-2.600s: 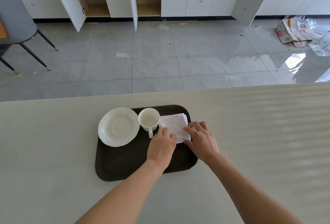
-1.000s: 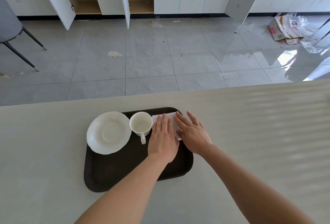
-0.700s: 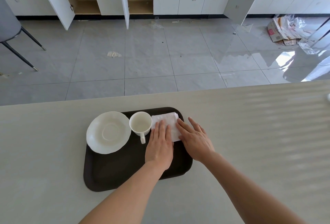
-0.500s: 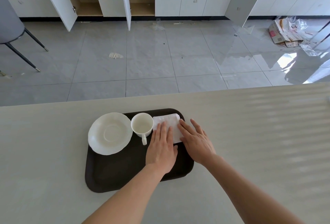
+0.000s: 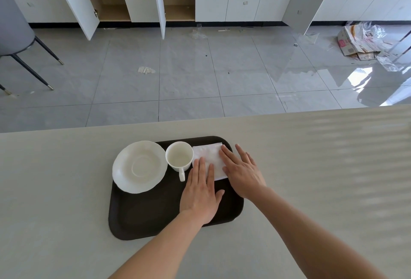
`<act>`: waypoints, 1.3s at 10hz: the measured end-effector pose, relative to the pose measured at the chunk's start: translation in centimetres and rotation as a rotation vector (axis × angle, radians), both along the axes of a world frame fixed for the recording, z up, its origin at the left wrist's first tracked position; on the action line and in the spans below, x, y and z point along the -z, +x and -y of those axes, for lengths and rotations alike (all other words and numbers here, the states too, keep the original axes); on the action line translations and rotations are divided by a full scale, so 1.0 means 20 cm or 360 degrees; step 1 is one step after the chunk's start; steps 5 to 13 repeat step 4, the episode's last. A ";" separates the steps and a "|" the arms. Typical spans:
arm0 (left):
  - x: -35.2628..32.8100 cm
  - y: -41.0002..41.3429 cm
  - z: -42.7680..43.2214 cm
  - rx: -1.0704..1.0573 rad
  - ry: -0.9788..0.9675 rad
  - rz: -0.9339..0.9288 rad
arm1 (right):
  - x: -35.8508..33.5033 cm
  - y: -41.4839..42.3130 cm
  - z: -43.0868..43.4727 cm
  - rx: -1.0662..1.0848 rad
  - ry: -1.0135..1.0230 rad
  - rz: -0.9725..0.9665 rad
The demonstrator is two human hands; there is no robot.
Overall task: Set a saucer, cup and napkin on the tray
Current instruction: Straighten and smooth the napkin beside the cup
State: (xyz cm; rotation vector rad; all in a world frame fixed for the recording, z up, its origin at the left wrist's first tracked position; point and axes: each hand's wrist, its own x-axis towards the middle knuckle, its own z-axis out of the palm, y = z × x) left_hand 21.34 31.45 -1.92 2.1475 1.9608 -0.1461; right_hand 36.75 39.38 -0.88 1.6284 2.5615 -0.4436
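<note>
All three items already sat on the dark, round-cornered tray (image 5: 142, 218), so the task looked nearly finished. Both the left hand (image 5: 200, 192) and right hand (image 5: 241, 173) lay flat, fingers extended, gripping nothing, pressing the soft white folded napkin (image 5: 208, 153). Left of the fingers stood the glossy cup (image 5: 179, 156), then the scalloped saucer (image 5: 139, 166).

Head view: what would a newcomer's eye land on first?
The dark tray on the pale counter, carrying a white saucer at left, a cup beside it and a napkin at right. Both hands, left and right, lie flat on the napkin.
</note>
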 end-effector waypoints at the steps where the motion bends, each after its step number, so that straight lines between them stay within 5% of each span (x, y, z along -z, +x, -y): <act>1: -0.03 0.00 0.00 -0.0003 0.0032 -0.0028 | 0.00 -0.01 0.00 0.0020 0.0009 -0.0035; 4: -0.23 0.01 0.12 0.0104 0.0318 0.0084 | -0.12 0.00 0.09 0.0226 0.0061 -0.0226; 13: -0.23 0.01 0.12 0.0104 0.0318 0.0084 | -0.12 0.00 0.09 0.0226 0.0061 -0.0226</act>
